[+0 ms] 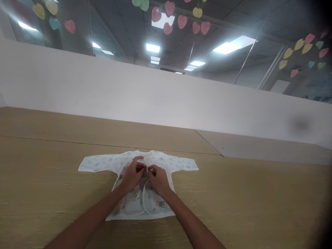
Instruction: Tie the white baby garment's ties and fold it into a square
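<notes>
A small white baby shirt (pixel 160 204) with a printed animal pattern lies spread on the wooden surface, its sleeves stretched out to both sides. Its front opening runs down the middle, and the lower front edges curve apart. My left hand (pixel 133 173) pinches the left front edge near the upper chest. Close beside it, my right hand (pixel 158 178) pinches the right front edge, and the fingertips of both hands almost meet at the opening. Whatever small fastening may lie between the fingertips is hidden.
The wooden surface (pixel 246 200) extends to both sides, with a seam behind the shirt. A greyish panel (pixel 249 145) lies at the back right. Behind stands a low white wall (pixel 129 93) topped by glass with heart-shaped paper notes (pixel 182 21).
</notes>
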A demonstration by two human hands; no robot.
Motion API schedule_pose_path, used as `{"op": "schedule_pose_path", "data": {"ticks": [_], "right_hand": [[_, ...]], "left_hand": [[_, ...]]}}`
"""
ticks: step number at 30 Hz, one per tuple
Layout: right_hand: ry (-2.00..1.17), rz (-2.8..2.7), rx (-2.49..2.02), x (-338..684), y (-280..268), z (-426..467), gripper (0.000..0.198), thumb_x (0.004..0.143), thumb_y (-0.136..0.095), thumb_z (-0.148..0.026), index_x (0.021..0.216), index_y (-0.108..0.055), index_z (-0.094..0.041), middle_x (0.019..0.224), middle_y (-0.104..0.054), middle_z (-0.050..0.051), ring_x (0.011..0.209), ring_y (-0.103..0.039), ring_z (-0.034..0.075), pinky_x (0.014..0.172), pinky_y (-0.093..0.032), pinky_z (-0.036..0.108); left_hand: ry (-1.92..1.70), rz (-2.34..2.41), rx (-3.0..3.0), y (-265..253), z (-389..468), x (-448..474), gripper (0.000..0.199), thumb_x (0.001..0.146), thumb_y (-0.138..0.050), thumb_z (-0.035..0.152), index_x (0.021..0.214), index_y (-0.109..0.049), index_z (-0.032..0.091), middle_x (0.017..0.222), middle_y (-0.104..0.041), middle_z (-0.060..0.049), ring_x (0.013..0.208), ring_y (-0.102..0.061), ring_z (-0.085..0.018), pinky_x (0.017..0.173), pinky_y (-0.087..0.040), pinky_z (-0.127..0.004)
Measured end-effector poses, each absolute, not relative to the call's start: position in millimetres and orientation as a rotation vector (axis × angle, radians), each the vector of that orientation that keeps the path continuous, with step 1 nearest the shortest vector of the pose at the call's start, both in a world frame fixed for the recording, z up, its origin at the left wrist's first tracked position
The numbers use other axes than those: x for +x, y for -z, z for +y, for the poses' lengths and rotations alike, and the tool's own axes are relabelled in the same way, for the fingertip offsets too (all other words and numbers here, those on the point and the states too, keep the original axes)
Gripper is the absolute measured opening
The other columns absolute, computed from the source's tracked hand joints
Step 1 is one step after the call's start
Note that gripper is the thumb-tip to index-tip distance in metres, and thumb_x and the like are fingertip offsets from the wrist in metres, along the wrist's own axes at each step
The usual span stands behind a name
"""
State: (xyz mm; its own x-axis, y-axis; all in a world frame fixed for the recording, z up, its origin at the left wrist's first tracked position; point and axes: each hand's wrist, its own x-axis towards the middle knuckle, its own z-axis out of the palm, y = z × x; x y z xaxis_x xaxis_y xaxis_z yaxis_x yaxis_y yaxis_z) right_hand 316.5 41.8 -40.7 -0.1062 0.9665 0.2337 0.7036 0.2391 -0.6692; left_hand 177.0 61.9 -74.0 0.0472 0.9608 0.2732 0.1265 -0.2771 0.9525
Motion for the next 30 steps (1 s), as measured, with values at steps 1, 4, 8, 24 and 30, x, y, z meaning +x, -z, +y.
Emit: {"op": "schedule_pose_path", "data": {"ticks": [1, 4, 8, 24, 30], "right_hand": [[-0.528, -1.873, -1.533, 316, 41, 42, 0.021, 0.08, -0.048, -0.02, 0.085, -0.068, -0.017, 0.059, -0.06, 0.0, 0.055, -0.049, 0.012, 0.052, -0.03, 0.021], [-0.525, -1.862, -1.554, 316, 41, 43, 0.019, 0.078, -0.051, -0.023, 0.084, -0.069, -0.017, 0.053, -0.057, -0.001, 0.051, -0.047, 0.011, 0.051, -0.029, 0.021], [-0.52, -1.844, -1.602, 314, 41, 43, 0.017, 0.077, -0.053, -0.023, 0.082, -0.068, -0.017, 0.053, -0.057, -0.001, 0.051, -0.047, 0.011, 0.05, -0.027, 0.021], [-0.501, -1.863, -1.587, 312, 40, 45, 0.019, 0.071, -0.053, -0.024, 0.07, -0.07, -0.018, 0.051, -0.054, -0.001, 0.05, -0.042, 0.01, 0.048, -0.025, 0.021], [-0.662, -1.694, -1.527, 312, 42, 44, 0.019, 0.068, -0.053, -0.028, 0.063, -0.067, -0.015, 0.047, -0.046, -0.003, 0.046, -0.038, 0.009, 0.044, -0.024, 0.019]], "left_hand": [[-1.33, 1.135, 1.525, 74, 62, 177, 0.043, 0.071, -0.055, 0.023, 0.113, -0.045, 0.021, 0.081, -0.066, -0.002, 0.077, -0.063, -0.014, 0.071, -0.051, -0.029], [-1.338, 1.133, 1.516, 72, 60, 178, 0.043, 0.072, -0.055, 0.023, 0.114, -0.045, 0.021, 0.081, -0.065, -0.001, 0.078, -0.064, -0.015, 0.07, -0.051, -0.029], [-1.331, 1.17, 1.542, 68, 56, 180, 0.039, 0.075, -0.054, 0.027, 0.112, -0.046, 0.02, 0.08, -0.066, -0.001, 0.077, -0.063, -0.015, 0.071, -0.051, -0.029], [-1.338, 1.255, 1.74, 66, 52, 180, 0.038, 0.076, -0.047, 0.018, 0.114, -0.046, 0.021, 0.077, -0.062, 0.001, 0.072, -0.06, -0.013, 0.072, -0.048, -0.028], [-1.333, 1.297, 1.867, 65, 50, 182, 0.035, 0.079, -0.042, 0.018, 0.113, -0.049, 0.021, 0.08, -0.062, -0.001, 0.076, -0.058, -0.015, 0.076, -0.045, -0.03]]}}
